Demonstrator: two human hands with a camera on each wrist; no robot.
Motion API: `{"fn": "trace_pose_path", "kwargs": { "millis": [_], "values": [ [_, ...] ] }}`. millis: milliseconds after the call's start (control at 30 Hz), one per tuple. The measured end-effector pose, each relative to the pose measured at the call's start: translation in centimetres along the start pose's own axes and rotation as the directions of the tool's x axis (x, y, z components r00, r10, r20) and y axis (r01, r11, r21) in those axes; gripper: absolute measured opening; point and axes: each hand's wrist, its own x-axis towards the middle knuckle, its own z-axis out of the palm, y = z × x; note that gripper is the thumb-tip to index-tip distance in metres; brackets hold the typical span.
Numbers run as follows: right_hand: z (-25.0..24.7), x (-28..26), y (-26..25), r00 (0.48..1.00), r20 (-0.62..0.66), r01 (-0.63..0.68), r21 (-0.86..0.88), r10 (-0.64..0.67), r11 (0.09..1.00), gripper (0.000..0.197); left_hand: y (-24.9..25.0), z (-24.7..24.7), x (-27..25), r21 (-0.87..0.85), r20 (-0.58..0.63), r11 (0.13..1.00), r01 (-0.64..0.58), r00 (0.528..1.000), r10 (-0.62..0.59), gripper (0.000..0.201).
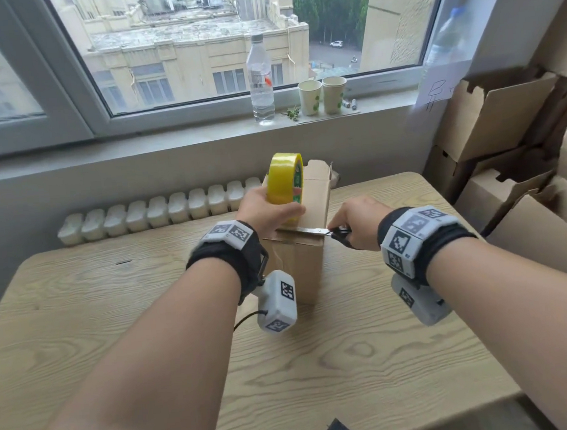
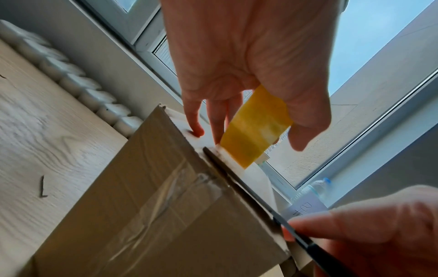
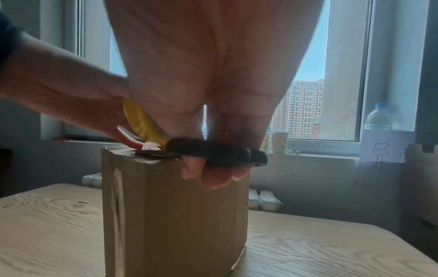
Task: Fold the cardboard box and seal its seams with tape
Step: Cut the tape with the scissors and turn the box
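Gripping tape roll [image 1: 285, 184] in left hand [image 1: 265, 209]; right hand [image 1: 361, 221] fingers looped through scissors [image 1: 314, 231] along box [image 1: 300, 264] top edge.

Bare forearms, each with a black wrist strap [image 1: 230, 253] carrying grey camera blocks [image 1: 277, 301] — checkered black-and-white markers on every face

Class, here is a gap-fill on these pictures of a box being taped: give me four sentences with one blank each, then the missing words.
1. The left hand holds a roll of tape coloured ____.
2. The right hand holds ____ with black handles.
3. The cardboard box stands on a ____ table.
4. Two paper ____ stand beside the bottle on the windowsill.

Missing words: yellow; scissors; wooden; cups
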Motion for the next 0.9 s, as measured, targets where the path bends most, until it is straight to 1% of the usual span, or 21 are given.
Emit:
{"fn": "trace_pose_path", "kwargs": {
  "millis": [67,200,267,333,367,433,500,600,733,900],
  "values": [
    [0.1,-0.1,0.1,1.0,0.012,0.001,-0.007,-0.001,1.0,0.021,0.1,-0.1,0.2,0.013,-0.003,1.0,0.009,1.0,-0.009,0.03],
    [-0.6,-0.8,1.1,0.999,0.024,-0.042,0.071,0.04,0.997,0.021,-0.1,-0.1,0.4,0.043,-0.008,0.998,0.035,0.999,-0.034,0.032],
    [-1.6,-1.2,2.1,0.996,0.064,-0.074,0.096,0.068,0.993,0.022,-0.1,0.1,0.5,0.059,-0.013,0.998,0.037,0.999,-0.037,0.03],
    [-2.7,-1.4,3.2,0.986,0.13,-0.114,0.078,0.104,0.99,0.03,-0.2,0.2,0.6,0.07,-0.018,0.997,0.042,0.999,-0.041,0.029],
    [-3.3,-1.5,3.6,0.982,0.143,-0.133,0.05,0.124,0.99,0.036,-0.2,0.2,0.7,0.067,-0.02,0.997,0.045,0.999,-0.044,0.03],
    [-4.0,-1.3,4.2,0.98,0.136,-0.152,0.026,0.147,0.988,0.04,-0.1,0.2,0.6,0.062,-0.02,0.997,0.046,0.999,-0.045,0.036],
    [-4.2,-1.0,4.4,0.979,0.142,-0.151,0.044,0.143,0.988,0.041,-0.1,0.1,0.6,0.053,-0.03,0.998,0.044,0.999,-0.042,0.038],
    [-4.1,-0.5,3.7,0.98,0.159,-0.126,0.028,0.12,0.992,0.041,-0.2,0.2,0.6,0.04,-0.045,0.999,0.024,0.999,-0.022,0.027],
    [-3.7,0.6,2.7,0.986,0.143,-0.086,0.023,0.082,0.996,0.042,-0.3,0.0,0.5,0.03,-0.042,0.999,0.018,0.999,-0.017,0.028],
    [-3.6,1.1,2.8,0.99,0.133,-0.058,0.045,0.052,0.997,0.042,-0.4,-0.3,0.3,-0.075,-0.055,0.996,0.048,0.997,-0.052,0.027]
  ]
}}
